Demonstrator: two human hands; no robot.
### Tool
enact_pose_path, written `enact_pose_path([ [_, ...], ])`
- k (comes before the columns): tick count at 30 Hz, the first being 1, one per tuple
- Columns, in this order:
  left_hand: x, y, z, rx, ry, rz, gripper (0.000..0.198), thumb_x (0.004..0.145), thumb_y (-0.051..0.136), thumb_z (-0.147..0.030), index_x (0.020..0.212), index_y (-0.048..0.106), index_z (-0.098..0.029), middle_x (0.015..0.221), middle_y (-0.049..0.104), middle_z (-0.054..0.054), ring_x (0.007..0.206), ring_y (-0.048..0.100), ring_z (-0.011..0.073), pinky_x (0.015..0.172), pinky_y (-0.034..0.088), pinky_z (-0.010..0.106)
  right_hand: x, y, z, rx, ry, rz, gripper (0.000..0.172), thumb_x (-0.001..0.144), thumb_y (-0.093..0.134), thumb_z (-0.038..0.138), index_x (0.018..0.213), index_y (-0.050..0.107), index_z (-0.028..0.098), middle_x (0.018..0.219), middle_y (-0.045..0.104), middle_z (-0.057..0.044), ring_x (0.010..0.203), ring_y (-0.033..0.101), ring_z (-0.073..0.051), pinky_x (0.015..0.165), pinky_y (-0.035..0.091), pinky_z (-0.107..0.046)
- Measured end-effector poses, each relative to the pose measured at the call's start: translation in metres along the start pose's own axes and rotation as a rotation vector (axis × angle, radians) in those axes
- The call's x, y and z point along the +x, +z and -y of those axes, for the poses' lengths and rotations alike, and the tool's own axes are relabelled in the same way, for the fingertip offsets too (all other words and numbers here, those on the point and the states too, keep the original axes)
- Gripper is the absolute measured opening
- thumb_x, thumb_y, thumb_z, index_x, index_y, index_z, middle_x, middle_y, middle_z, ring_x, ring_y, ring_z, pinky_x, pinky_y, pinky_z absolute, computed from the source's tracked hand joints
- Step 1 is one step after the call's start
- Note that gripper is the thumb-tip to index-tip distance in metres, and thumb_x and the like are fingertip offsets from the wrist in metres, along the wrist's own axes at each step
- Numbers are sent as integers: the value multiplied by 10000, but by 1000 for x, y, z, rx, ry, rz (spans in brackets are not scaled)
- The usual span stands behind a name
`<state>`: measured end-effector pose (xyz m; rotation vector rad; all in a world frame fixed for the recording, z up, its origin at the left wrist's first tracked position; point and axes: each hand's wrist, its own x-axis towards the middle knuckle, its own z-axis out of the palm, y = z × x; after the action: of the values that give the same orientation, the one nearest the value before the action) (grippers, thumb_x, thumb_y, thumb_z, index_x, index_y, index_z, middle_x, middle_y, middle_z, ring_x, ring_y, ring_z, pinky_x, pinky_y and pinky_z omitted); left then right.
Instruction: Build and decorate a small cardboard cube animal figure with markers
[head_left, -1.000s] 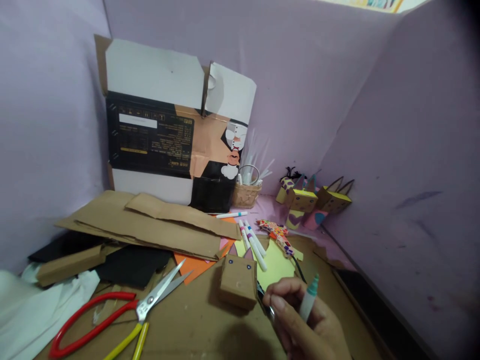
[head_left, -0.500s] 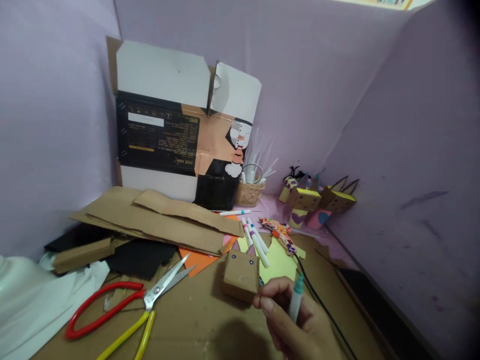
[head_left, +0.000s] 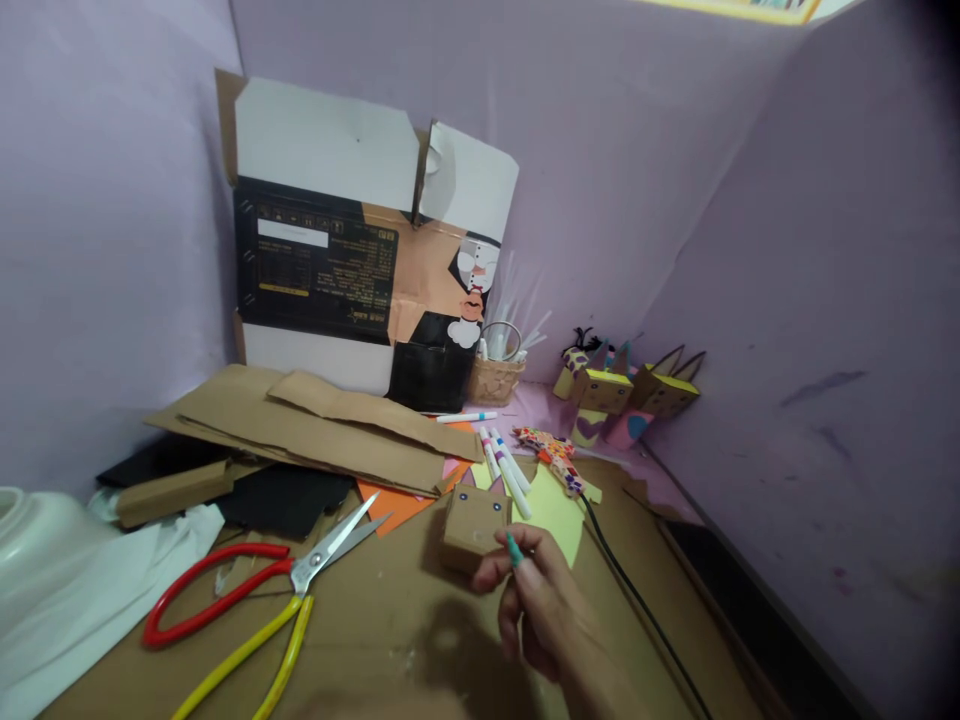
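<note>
My right hand (head_left: 536, 590) is closed round a marker with a green end (head_left: 514, 550); the fingers hide most of its barrel. The fingertips are at the lower right of a small cardboard box head (head_left: 474, 518), overlapping it in view, and I cannot tell if they touch it. The box has two drawn eyes and pointed ears with purple inside, and it sits on the cardboard-covered table (head_left: 360, 620). At the bottom edge a blurred skin-toned patch (head_left: 375, 703) shows, perhaps part of my left hand, its fingers not visible.
Open scissors (head_left: 315, 565) with red handles and a yellow-handled tool (head_left: 247, 650) lie left. Behind are cardboard sheets (head_left: 315, 425), several markers (head_left: 506, 465), yellow paper (head_left: 551, 515) and a patterned glue gun (head_left: 559, 455) with a black cord. Finished cardboard figures (head_left: 607, 390) stand far right.
My right hand has moved up and left, closer over the box head, and the marker has turned so its green end points up-left. A blurred skin-toned patch has appeared at the bottom edge.
</note>
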<state>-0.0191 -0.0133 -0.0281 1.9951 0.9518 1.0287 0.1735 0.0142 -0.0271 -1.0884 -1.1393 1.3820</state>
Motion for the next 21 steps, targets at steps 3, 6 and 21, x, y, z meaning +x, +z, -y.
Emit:
enact_pose_path([
  [3,7,-6,-14,-33,-37,-36,119,868,554,-323,903,661,-283,834,666,5,740,627,165,628,523,254,-2,-15,7,-171,-94,0,387,873,431,570,851,529,197,708,564,8,481,444,-79,442,335,-186],
  [6,16,-3,-9,-47,-113,-124,101,830,564,-231,797,659,-227,769,650,1,704,628,145,616,485,204,-7,-30,17,-495,-281,45,269,920,437,417,817,563,203,651,540,12,570,510,-115,511,398,-198],
  [21,9,8,16,80,-18,-76,177,847,488,-121,869,634,-220,830,625,13,734,616,123,664,470,188,-15,-49,24,-1182,-810,213,264,873,517,147,1101,631,216,844,695,-62,671,665,-144,546,490,-200],
])
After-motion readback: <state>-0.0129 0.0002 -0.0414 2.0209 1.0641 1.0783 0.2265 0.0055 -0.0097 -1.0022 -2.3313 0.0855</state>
